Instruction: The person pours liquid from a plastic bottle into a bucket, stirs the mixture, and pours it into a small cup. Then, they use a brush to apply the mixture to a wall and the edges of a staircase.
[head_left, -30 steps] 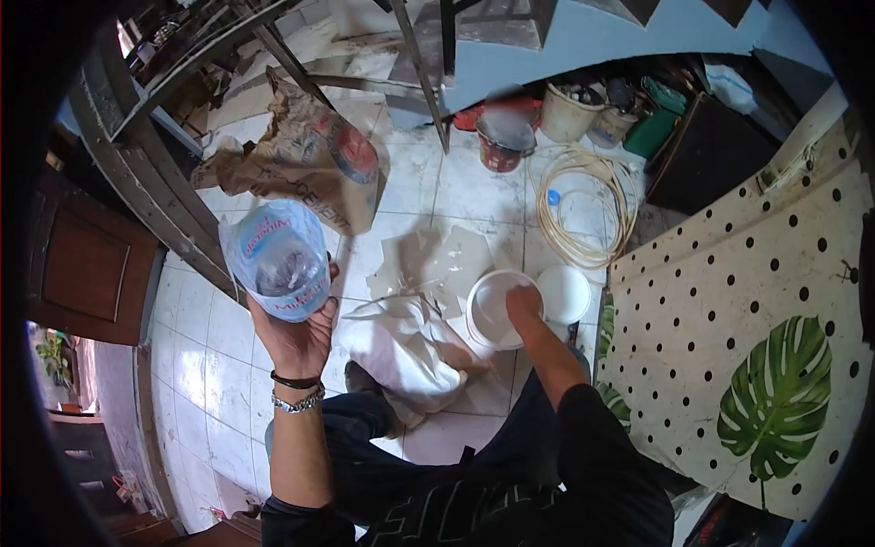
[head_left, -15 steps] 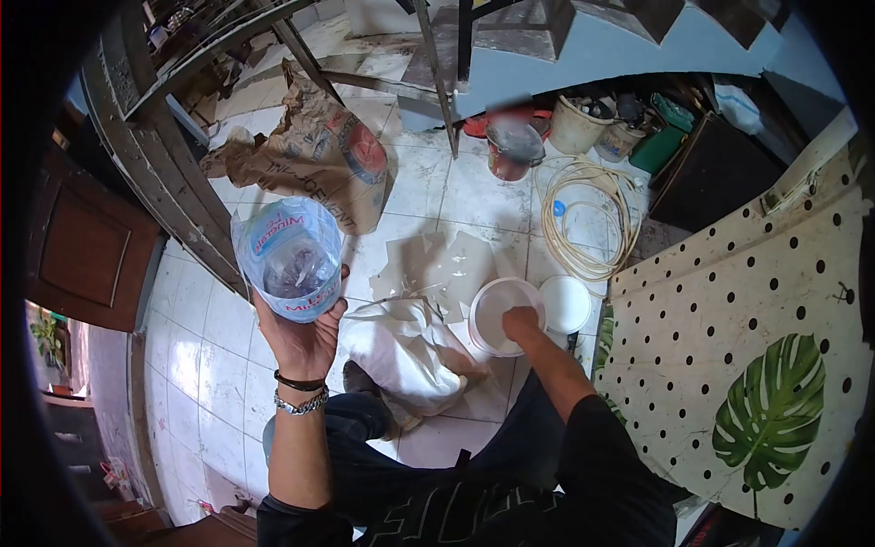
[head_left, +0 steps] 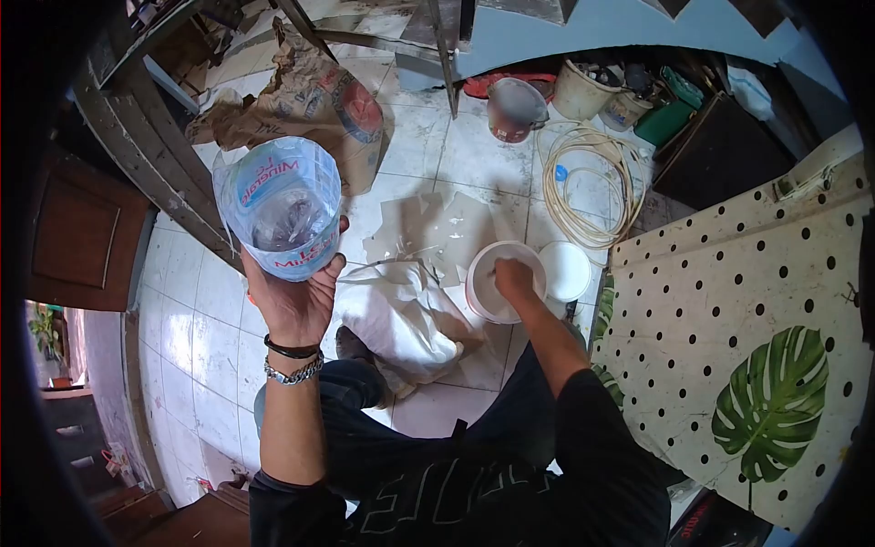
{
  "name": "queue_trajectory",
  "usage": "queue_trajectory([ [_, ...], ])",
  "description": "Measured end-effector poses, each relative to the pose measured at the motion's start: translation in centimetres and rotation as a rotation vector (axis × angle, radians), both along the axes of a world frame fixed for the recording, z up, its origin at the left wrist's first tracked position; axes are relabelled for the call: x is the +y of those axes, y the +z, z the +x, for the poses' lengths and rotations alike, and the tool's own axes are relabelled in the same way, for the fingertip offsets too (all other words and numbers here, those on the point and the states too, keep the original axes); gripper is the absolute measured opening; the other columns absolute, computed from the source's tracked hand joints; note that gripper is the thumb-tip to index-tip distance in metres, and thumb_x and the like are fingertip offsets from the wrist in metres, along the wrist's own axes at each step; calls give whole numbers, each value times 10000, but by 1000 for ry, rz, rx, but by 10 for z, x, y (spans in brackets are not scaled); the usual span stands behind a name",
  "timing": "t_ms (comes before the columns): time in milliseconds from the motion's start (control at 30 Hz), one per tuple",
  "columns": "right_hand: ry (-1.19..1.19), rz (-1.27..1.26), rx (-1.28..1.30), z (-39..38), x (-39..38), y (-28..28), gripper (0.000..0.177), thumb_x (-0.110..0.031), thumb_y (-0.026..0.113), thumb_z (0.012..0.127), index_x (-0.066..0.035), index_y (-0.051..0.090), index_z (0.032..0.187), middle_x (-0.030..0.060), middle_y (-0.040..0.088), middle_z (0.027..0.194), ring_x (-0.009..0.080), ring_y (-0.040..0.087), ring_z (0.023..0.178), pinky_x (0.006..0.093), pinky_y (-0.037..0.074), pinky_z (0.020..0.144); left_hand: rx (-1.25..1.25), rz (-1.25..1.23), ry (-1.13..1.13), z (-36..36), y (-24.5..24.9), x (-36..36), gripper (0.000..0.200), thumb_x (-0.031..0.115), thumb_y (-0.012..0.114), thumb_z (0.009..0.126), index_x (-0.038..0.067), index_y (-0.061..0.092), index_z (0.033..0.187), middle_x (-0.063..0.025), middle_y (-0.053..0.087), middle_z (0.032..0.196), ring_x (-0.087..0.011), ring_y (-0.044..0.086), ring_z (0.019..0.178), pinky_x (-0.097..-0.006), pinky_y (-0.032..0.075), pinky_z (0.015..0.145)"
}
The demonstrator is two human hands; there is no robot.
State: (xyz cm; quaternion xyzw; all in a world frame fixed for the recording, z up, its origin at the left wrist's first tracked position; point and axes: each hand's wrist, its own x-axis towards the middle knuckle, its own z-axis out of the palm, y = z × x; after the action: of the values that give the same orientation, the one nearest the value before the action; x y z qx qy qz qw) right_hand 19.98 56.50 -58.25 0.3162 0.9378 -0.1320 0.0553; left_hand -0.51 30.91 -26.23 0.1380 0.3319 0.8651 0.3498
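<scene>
Right hand [head_left: 514, 279]: fingertips hidden in white round plastic bucket [head_left: 482, 290].
Brown paper sack [head_left: 342, 146]: print partly illegible.
Pale-blue staircase [head_left: 620, 35]: far edge cut off.

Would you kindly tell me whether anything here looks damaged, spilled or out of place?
The brown paper sack looks damaged: its top edge is torn and ragged. The grey sheet pieces on the tiled floor have jagged edges and pale spots, possibly splashes.

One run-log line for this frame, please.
left hand: holding label-wrapped clear plastic container | right hand: inside white bucket, grip unclear | near: white sack, brown paper bag, coiled hose
</scene>
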Motion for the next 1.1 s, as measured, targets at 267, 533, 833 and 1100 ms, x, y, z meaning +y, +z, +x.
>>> queue_trajectory([
  [267,75,-1,-324,15,2,-2,186,-134,549,860,-63,719,885,146,711,923,310,694,852,430,549,711,15,-30,35,-3,-6,-3,751,574,402,950,-15,298,1405,-275,498,1301,-347,584,1131,-342,609,730],
  [533,-36,37,-206,2,15,-13,139,-128,614,806,-76,719,882,173,697,893,319,685,875,436,545,749,30,-26,27,2,-5,-6,751,568,421,946,-11,296,1407,-279,483,1315,-347,576,1141,-331,612,727],
  [833,-56,6,-242,6,16,8,142,-116,579,828,-81,716,836,147,702,888,302,686,866,438,540,735,2,-35,40,0,-3,-3,780,625,380,935,-10,328,1386,-257,527,1255,-348,612,1078,-360,614,720],
  [1100,-55,22,-188,7,13,-2,124,-127,624,800,-56,703,863,152,702,894,304,686,871,424,545,745,-6,-43,50,-1,-7,-2,754,601,380,944,-16,332,1376,-262,529,1252,-353,616,1068,-366,617,716],
])
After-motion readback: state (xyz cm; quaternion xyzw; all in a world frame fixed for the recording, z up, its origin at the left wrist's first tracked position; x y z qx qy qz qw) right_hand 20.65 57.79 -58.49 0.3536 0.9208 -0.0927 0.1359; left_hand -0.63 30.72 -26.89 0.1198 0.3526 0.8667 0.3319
